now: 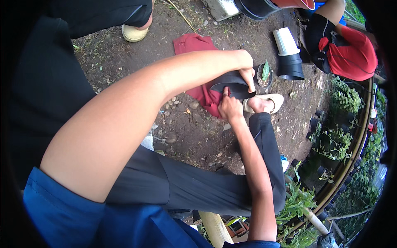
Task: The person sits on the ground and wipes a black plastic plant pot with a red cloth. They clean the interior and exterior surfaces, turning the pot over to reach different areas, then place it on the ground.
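A black plastic plant pot [231,78] lies tilted on a dark red cloth [194,45] spread over the soil. My left hand [248,76] reaches across from the left and grips the pot's rim, fingers pointing down. My right hand [231,107] is at the pot's near rim, holding a bunched part of the cloth, with the index finger pointing into the opening. Beside the pot is a small dark pot [264,81] with soil and one green leaf. My shoe [277,102] is close to the pot's rim.
A white pot [285,42] sits stacked on a black pot [290,66]. Larger pots [257,9] and a concrete block [221,8] are at the top. A person in red [352,55] is at the upper right. Potted plants [335,145] line a bamboo rail [356,148]. Stones [194,104] dot the soil.
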Demonstrator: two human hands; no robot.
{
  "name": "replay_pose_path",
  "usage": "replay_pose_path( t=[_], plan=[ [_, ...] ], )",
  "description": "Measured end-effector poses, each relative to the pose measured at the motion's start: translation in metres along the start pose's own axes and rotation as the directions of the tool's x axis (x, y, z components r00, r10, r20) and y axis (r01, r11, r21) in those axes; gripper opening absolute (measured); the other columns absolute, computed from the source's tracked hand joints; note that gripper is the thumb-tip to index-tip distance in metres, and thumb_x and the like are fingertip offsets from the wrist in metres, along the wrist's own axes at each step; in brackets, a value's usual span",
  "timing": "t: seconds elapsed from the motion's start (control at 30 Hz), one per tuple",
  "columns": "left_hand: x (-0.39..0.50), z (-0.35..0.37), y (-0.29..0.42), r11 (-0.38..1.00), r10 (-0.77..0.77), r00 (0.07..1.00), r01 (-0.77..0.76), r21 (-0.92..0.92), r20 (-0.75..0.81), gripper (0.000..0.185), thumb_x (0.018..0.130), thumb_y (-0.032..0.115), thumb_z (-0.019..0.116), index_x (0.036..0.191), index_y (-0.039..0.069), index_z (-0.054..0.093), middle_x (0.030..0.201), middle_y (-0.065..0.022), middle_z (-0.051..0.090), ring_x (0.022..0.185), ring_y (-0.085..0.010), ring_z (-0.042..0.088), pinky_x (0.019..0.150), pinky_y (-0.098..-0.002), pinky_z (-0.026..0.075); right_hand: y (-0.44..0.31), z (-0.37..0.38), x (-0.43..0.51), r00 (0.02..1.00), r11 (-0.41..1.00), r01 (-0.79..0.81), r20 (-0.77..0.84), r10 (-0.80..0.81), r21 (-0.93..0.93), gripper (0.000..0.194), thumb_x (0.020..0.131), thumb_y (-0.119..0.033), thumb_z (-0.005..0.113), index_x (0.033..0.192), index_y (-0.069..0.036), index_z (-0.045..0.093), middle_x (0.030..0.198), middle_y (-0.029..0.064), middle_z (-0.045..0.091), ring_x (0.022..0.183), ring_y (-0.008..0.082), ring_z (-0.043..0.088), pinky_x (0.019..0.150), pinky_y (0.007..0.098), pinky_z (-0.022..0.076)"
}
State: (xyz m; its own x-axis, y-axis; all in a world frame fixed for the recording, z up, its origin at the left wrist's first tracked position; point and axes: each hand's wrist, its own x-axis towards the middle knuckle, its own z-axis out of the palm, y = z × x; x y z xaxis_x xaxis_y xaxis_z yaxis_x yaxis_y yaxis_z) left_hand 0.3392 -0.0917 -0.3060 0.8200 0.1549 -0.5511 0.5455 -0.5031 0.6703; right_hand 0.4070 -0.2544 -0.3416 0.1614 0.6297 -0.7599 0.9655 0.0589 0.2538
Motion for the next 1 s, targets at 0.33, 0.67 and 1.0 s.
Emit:
replay_pose_path(
  t=[0.33, 0.67, 1.0],
  plan=[
    [-0.001, -0.002, 0.010, 0.993, -0.108, 0.994, 0.107, 0.056, 0.022, 0.112, 0.061, 0.081, 0.062, 0.157, 0.032, 0.032, 0.160, -0.0161, 0.034, 0.144, -0.0406, 0.035, 0.112, -0.0541, 0.036, 0.006, -0.003, -0.016, 0.996, 0.999, -0.042, 0.083, 0.043, -0.014, 0.073, 0.090, -0.020, 0.047, 0.155, 0.005, 0.025, 0.102, 0.0290, 0.071, 0.093, 0.0397, 0.073, 0.086, 0.0473, 0.0580],
    [-0.002, 0.004, 0.009, 0.994, -0.106, 0.994, 0.106, 0.011, 0.008, 0.109, 0.063, 0.082, 0.061, 0.157, 0.036, 0.030, 0.160, -0.0251, 0.028, 0.146, -0.0438, 0.029, 0.112, -0.0579, 0.034, 0.016, -0.006, -0.025, 0.998, 0.997, 0.016, -0.061, -0.011, 0.076, 0.069, 0.091, -0.020, 0.045, 0.156, -0.002, 0.029, 0.101, 0.0277, 0.071, 0.092, 0.0405, 0.072, 0.085, 0.0472, 0.0581],
    [-0.022, 0.008, -0.008, 0.992, -0.110, 0.989, 0.102, -0.079, -0.101, 0.104, 0.067, 0.081, 0.066, 0.155, 0.042, 0.030, 0.161, -0.0326, 0.016, 0.145, -0.0510, 0.029, 0.116, -0.0581, 0.030, -0.015, 0.027, -0.017, 0.953, 0.520, 0.297, -0.281, -0.112, 0.801, 0.051, 0.091, -0.017, 0.049, 0.140, -0.002, 0.052, 0.105, 0.0261, 0.066, 0.102, 0.0330, 0.064, 0.094, 0.0393, 0.0476]
  ],
)
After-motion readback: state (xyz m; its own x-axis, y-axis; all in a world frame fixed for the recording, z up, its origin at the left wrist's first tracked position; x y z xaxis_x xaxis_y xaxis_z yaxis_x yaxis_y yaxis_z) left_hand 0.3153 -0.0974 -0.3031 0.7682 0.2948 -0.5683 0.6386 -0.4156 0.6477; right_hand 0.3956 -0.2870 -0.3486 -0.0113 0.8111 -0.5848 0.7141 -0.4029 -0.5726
